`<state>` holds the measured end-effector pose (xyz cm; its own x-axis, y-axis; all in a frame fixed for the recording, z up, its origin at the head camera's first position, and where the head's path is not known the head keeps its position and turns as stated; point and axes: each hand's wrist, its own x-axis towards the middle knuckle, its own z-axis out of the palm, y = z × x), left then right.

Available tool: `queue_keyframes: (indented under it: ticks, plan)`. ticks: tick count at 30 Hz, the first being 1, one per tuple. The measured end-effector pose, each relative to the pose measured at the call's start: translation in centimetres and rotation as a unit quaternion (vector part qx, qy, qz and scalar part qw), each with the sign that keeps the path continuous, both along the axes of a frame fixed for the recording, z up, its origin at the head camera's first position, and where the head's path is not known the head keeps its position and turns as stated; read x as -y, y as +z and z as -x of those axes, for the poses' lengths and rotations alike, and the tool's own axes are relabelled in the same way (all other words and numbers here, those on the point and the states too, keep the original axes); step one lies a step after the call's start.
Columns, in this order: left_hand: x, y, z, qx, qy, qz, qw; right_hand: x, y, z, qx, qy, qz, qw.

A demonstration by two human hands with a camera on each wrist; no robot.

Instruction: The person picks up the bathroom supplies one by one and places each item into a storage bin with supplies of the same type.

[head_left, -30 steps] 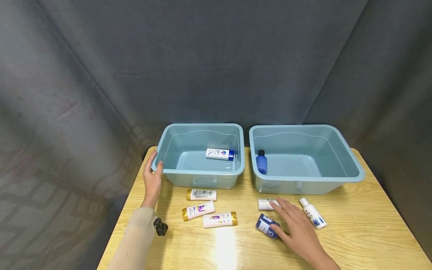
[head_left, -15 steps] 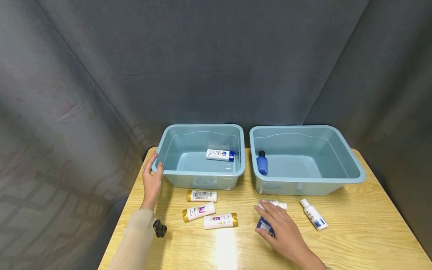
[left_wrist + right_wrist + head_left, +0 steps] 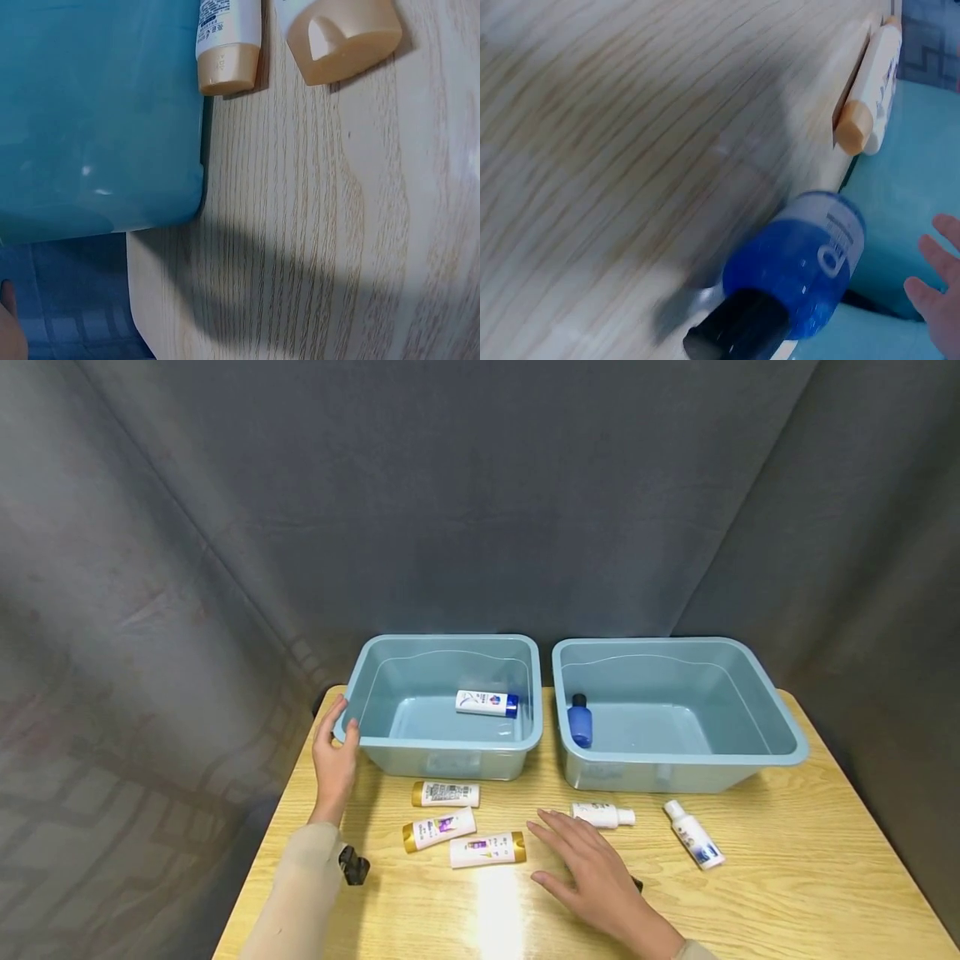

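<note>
My left hand (image 3: 334, 768) rests at the front left corner of the left blue bin (image 3: 442, 745), thumb by the rim and fingers along the outside. My right hand (image 3: 596, 881) is spread over the table with straight fingers, holding nothing. Largely hidden beneath it in the head view is a blue bottle (image 3: 802, 255) with a black cap, lying on its side in the right wrist view. A gold-capped white bottle (image 3: 483, 850) lies left of the right fingertips, and a white bottle (image 3: 596, 815) lies behind that hand.
Two more gold-capped bottles (image 3: 446, 794) (image 3: 441, 828) lie before the left bin. Inside it lies a blue-capped white bottle (image 3: 482, 702). The right bin (image 3: 675, 758) holds a blue bottle (image 3: 580, 723). Another white bottle (image 3: 694, 837) lies to the right.
My right hand has moved left from over the blue bottle's right side, so the small white bottle behind it shows in full. My left hand has stayed at the bin's corner.
</note>
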<state>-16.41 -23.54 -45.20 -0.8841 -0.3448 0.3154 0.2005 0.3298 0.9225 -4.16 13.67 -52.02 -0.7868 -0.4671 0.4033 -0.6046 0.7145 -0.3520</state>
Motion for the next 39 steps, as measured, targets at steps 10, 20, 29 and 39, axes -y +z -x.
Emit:
queue_keyframes:
  ticks: [10, 20, 29, 39]
  plan:
    - [-0.1, -0.2, 0.1, -0.003, -0.004, -0.025, 0.9997, 2.0, -0.1, 0.2, 0.025, 0.025, 0.007, 0.9994]
    - [0.0, -0.3, 0.2, -0.005, -0.004, -0.046, 0.9989, 3.6, -0.5, 0.6, 0.024, 0.033, 0.001, 0.9992]
    - [-0.1, -0.1, 0.0, 0.002, 0.009, -0.045, 0.9989, 4.8, -1.1, 1.2, 0.022, 0.045, 0.003, 0.9988]
    - [0.0, -0.5, 0.1, -0.005, -0.002, -0.054, 0.9985, 5.9, -2.0, 1.4, 0.044, 0.044, -0.023, 0.9978]
